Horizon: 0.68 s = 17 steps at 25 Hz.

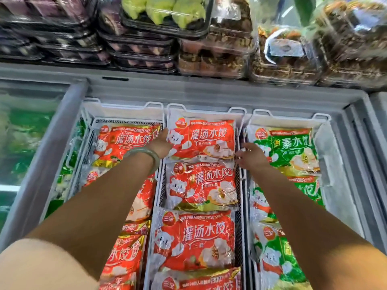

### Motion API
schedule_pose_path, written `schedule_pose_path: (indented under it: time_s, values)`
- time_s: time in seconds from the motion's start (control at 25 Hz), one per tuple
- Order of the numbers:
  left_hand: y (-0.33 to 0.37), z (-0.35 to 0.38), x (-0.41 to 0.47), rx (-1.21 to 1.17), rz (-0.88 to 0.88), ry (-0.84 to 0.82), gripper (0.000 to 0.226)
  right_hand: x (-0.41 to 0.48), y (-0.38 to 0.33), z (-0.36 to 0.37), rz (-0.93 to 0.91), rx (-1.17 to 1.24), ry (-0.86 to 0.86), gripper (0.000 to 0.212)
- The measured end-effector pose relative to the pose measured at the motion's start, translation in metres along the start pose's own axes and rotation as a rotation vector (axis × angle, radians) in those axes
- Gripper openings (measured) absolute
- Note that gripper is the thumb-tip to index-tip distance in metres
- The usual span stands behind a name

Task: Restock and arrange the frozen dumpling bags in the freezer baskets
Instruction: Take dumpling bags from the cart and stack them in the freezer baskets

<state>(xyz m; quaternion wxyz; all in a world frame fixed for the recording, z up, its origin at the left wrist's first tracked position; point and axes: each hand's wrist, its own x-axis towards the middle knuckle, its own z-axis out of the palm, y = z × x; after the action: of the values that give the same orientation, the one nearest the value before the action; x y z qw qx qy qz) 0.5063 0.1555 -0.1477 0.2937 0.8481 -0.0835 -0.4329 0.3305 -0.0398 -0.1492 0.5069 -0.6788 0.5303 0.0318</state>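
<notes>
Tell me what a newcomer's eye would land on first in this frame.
First, the left hand and right hand reaching into the open freezer, one at each side edge of the far red dumpling bag in the middle basket. Then the colour split: red bags on the left and centre, green bags on the right. Stacked clear food trays line the shelf above.
</notes>
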Motion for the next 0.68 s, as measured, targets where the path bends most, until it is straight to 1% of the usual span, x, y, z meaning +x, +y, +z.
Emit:
schedule_pose_path:
  time_s: [0.08,0.16,0.28,0.36,0.44,0.52,0.6,0.68]
  values:
    - [-0.007,0.005,-0.004,-0.006,0.005,-0.012,0.066,-0.011,0.014,0.005,0.074,0.001,-0.059,0.021]
    - [-0.009,0.011,-0.014,-0.028,0.01,-0.006,0.058,-0.024,0.026,0.007,0.117,-0.011,-0.089,0.009]
    - [-0.011,0.018,-0.035,-0.032,-0.032,0.001,0.046,-0.049,0.031,0.002,0.209,0.092,-0.155,0.009]
    - [-0.011,0.024,-0.056,-0.166,-0.108,-0.059,0.042,-0.07,0.038,-0.006,0.266,0.205,-0.197,0.01]
    - [-0.006,0.03,-0.087,-0.282,-0.177,-0.145,0.038,-0.099,0.054,-0.018,0.254,0.269,-0.178,0.013]
    - [-0.004,0.041,-0.118,-0.332,-0.176,-0.207,0.036,-0.131,0.079,-0.03,0.225,0.243,-0.12,0.019]
    - [-0.005,0.053,-0.15,-0.336,-0.147,-0.246,0.035,-0.165,0.106,-0.041,0.266,0.262,-0.091,0.028]
    - [-0.006,0.065,-0.176,-0.331,-0.116,-0.264,0.033,-0.194,0.128,-0.052,0.343,0.331,-0.058,0.029]
